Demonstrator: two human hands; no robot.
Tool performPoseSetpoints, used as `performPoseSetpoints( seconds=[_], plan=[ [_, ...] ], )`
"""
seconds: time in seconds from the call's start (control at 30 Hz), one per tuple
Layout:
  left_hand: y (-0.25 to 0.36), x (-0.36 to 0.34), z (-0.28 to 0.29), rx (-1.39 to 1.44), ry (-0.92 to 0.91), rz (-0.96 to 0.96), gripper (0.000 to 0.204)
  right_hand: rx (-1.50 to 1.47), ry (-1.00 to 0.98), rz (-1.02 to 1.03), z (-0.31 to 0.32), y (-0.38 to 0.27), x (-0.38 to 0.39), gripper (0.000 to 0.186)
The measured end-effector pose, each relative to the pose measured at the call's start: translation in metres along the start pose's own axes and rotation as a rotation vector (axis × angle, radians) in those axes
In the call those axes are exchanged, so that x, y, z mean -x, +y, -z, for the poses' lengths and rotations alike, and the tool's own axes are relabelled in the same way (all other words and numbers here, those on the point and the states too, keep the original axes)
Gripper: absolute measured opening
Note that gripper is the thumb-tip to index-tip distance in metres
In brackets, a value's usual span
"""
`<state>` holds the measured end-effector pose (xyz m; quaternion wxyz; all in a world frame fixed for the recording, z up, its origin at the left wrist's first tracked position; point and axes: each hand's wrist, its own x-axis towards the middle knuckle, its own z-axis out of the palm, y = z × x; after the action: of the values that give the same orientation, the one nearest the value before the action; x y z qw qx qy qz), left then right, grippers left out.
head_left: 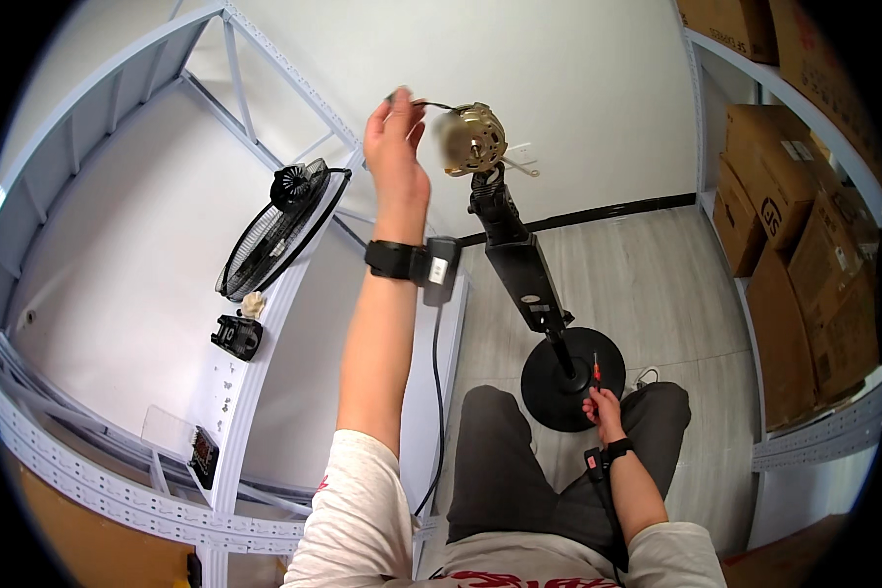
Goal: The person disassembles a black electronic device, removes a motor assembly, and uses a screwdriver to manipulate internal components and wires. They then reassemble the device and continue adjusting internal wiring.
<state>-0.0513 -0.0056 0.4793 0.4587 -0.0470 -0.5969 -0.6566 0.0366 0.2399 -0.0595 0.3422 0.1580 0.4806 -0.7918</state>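
A pedestal fan stands in front of me, its bare motor exposed at the top of a black column on a round black base. From the motor a black wire runs left into the raised fingers of my left hand, which are closed on it. What sits at the wire's end between the fingertips is too small to make out. Low down, over the base and by my right knee, my right hand grips a screwdriver with a red part, pointing upward.
On the shelf at left lie a black fan grille, a black plastic housing and scattered small screws. A case with a clear lid sits nearer me. Cardboard boxes fill the right rack. A cable hangs from my left wrist.
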Motion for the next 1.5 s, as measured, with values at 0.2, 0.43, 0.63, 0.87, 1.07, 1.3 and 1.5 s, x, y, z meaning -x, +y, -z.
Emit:
performPoseSetpoints(
  seconds=[0.2, 0.43, 0.63, 0.87, 1.07, 1.3, 1.5],
  plan=[
    [-0.026, -0.02, 0.06, 0.331, 0.055, 0.683, 0.045, 0.027, 0.027, -0.017, -0.006, 0.0, 0.004, 0.016],
    [-0.043, -0.007, 0.061, 0.211, 0.014, 0.66, 0.052, 0.024, 0.011, -0.018, -0.003, 0.003, 0.003, 0.016],
    [-0.048, 0.001, 0.067, 0.201, 0.013, 0.54, 0.042, 0.011, 0.004, 0.011, -0.001, 0.004, -0.004, 0.018],
    [-0.046, 0.018, 0.074, 0.195, -0.051, 0.489, 0.038, 0.049, 0.006, 0.017, -0.003, 0.003, 0.0, 0.018],
    [-0.053, 0.046, 0.084, 0.193, -0.135, 0.442, 0.045, 0.055, -0.002, 0.02, -0.003, 0.005, 0.0, 0.017],
    [-0.068, 0.074, 0.099, 0.122, -0.23, 0.367, 0.047, 0.013, -0.003, 0.115, -0.013, 0.001, 0.006, 0.018],
    [-0.099, 0.103, 0.115, -0.086, -0.265, 0.27, 0.046, -0.017, -0.077, 0.228, -0.016, -0.002, -0.003, 0.016]
  ],
)
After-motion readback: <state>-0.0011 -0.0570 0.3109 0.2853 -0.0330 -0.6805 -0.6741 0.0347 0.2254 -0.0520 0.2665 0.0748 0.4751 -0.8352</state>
